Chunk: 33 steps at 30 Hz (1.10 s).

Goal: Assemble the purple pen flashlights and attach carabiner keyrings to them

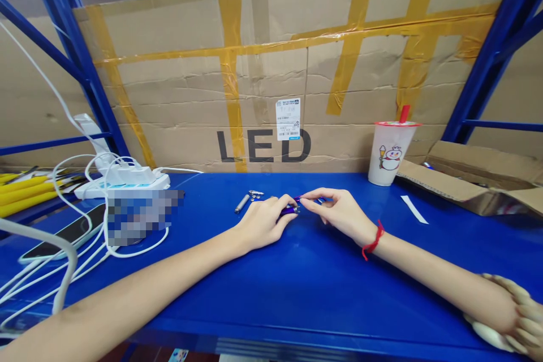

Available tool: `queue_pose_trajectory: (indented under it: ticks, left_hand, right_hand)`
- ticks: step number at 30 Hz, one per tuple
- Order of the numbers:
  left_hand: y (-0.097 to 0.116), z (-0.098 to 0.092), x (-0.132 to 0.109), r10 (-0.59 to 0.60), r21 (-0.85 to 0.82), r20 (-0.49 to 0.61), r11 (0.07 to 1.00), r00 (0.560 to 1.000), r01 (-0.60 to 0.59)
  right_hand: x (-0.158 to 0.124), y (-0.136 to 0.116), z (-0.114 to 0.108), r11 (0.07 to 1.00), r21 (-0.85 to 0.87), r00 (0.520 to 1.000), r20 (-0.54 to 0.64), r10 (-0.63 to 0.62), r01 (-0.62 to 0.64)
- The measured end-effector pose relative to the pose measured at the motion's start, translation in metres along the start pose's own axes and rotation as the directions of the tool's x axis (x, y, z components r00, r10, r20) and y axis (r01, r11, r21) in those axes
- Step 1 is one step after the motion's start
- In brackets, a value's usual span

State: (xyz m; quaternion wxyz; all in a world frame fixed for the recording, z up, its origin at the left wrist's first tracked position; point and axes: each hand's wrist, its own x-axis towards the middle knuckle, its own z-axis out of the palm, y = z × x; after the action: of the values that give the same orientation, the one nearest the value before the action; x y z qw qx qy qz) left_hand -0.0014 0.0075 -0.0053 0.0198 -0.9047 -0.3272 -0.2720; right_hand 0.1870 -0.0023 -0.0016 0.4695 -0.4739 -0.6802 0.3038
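Near the middle of the blue shelf top, my left hand (268, 220) is closed round a small purple-blue cylinder (288, 210) with a metallic end that points right. Just right of it, my right hand (335, 209) pinches a thin purple-blue piece (298, 199) between thumb and fingertips; its far part is hidden by the fingers. The two hands' fingertips are close together. Left of my left hand lie a small silver tube (242, 203) and several tiny metal parts (255, 197), resting on the blue surface.
A white cup (388, 155) with a red straw stands at the back right, beside an open cardboard box (479, 172). A white strip (414, 209) lies in front. On the left are a power strip (127, 181), tangled white cables and a phone (68, 235). Large cardboard (182, 107) stands behind.
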Motion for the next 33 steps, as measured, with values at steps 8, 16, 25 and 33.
queue_pose_trajectory:
  ticks: [8,16,25,33]
  left_hand:
    - [0.0008,-0.0011,0.0003,-0.018,0.031,0.009,0.999,1.000,0.018]
    - [0.0000,-0.0014,0.0009,-0.044,0.029,0.066,0.999,0.997,0.042]
    - [-0.0051,0.0009,0.0002,0.034,-0.182,0.113,0.983,0.993,-0.013]
    - [-0.0028,0.0001,-0.0022,0.061,-0.299,0.122,0.954,0.991,-0.022]
  right_hand:
    - [-0.0001,0.0057,-0.0004,0.996,-0.014,0.993,0.078,-0.083,0.085]
    - [-0.0002,0.0038,-0.0019,0.992,-0.054,0.991,0.076,-0.114,0.118]
    - [0.0020,0.0072,-0.0037,0.980,-0.012,0.979,0.027,-0.201,0.201]
    - [-0.0036,0.0049,-0.0074,0.874,-0.250,0.907,0.058,-0.416,0.417]
